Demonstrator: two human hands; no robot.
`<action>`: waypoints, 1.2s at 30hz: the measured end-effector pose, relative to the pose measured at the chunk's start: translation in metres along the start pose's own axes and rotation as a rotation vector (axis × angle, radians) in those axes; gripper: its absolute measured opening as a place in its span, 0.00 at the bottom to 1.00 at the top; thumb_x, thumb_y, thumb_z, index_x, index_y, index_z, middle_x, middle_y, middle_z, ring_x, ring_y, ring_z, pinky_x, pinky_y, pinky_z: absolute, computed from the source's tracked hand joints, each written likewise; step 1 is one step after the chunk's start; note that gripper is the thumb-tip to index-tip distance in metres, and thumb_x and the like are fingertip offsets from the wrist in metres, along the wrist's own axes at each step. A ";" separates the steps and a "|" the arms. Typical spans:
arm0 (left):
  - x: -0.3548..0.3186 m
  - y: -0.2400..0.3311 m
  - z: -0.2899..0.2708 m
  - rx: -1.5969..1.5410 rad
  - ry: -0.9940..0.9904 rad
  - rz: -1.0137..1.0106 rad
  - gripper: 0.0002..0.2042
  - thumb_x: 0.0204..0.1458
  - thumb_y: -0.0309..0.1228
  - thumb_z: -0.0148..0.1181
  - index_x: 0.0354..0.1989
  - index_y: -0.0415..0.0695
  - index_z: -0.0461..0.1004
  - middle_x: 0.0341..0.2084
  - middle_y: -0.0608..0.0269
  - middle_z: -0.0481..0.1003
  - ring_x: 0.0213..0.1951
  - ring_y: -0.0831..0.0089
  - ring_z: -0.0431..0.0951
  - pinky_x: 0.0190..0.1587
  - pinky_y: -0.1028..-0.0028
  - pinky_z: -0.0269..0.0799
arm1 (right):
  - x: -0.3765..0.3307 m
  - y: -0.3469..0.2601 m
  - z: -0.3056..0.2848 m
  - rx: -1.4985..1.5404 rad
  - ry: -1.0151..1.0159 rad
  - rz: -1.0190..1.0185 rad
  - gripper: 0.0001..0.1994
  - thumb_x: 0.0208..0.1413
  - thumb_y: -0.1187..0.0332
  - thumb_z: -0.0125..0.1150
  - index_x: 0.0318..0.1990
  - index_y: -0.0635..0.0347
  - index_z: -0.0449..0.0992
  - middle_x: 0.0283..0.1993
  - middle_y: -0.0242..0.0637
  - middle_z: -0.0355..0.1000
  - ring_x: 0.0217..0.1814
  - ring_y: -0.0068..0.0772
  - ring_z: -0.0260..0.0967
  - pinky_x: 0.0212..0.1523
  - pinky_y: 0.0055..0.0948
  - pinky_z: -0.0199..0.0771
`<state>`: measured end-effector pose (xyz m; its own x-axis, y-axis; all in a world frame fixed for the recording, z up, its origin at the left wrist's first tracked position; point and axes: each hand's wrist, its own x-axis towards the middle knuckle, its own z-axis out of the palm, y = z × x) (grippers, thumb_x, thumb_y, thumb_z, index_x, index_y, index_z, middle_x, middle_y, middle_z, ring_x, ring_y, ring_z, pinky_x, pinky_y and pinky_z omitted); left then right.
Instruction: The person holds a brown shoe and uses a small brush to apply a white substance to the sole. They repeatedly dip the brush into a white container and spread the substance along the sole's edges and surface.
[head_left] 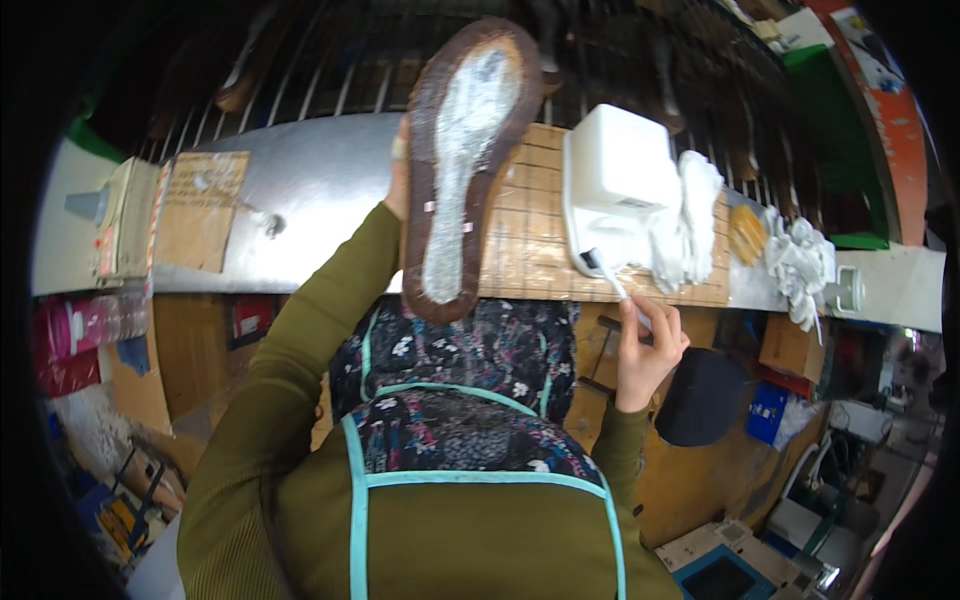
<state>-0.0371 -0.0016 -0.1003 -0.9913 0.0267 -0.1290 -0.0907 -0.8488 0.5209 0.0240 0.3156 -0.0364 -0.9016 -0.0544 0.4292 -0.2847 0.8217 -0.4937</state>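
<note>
My left hand (398, 175) grips a brown shoe (422, 190) from its left side, mostly hidden behind it. The shoe's underside faces me, toe end up, with a dark brown border around a pale silvery-grey middle. Two small light marks show on its narrow part. Between the fingertips of my right hand (648, 345) is a small white-handled brush (610, 277). Its dark bristles touch or hover over the low front lip of a white plastic container (622, 160); which of these, I cannot tell. The container stands on a cardboard sheet (530, 235) covered with clear tape.
White gloves (698, 220) lie right of the container, with a yellow block (746, 236) and crumpled white gloves (802, 265) beyond. Behind the metal bench (310, 165), more brown shoes stand on a barred rack (350, 90). A dark stool (703, 398) stands below right.
</note>
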 end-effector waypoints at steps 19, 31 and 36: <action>-0.005 -0.005 -0.005 -0.080 0.030 -0.065 0.49 0.38 0.72 0.52 0.61 0.43 0.63 0.54 0.52 0.69 0.52 0.61 0.72 0.55 0.66 0.70 | 0.033 0.056 -0.011 0.802 -0.526 0.767 0.10 0.61 0.65 0.55 0.33 0.62 0.76 0.21 0.24 0.67 0.18 0.12 0.52 0.20 0.16 0.51; -0.004 -0.016 -0.006 -0.206 -0.024 -0.157 0.48 0.38 0.70 0.55 0.61 0.43 0.64 0.55 0.53 0.69 0.53 0.60 0.71 0.58 0.64 0.67 | 0.095 -0.066 0.007 0.145 0.356 -0.376 0.09 0.42 0.73 0.72 0.34 0.56 0.82 0.31 0.27 0.75 0.35 0.24 0.68 0.47 0.27 0.56; -0.008 -0.011 -0.006 -0.084 -0.157 -0.103 0.47 0.41 0.70 0.53 0.62 0.44 0.62 0.56 0.52 0.68 0.55 0.62 0.71 0.58 0.64 0.67 | 0.126 -0.107 0.041 0.264 0.079 -0.309 0.08 0.45 0.65 0.71 0.34 0.50 0.84 0.33 0.23 0.71 0.28 0.19 0.63 0.41 0.26 0.48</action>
<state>-0.0277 0.0042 -0.1096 -0.9806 0.1917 -0.0410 -0.1901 -0.8785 0.4384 -0.0720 0.1975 0.0400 -0.7358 -0.2237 0.6392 -0.6210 0.5995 -0.5050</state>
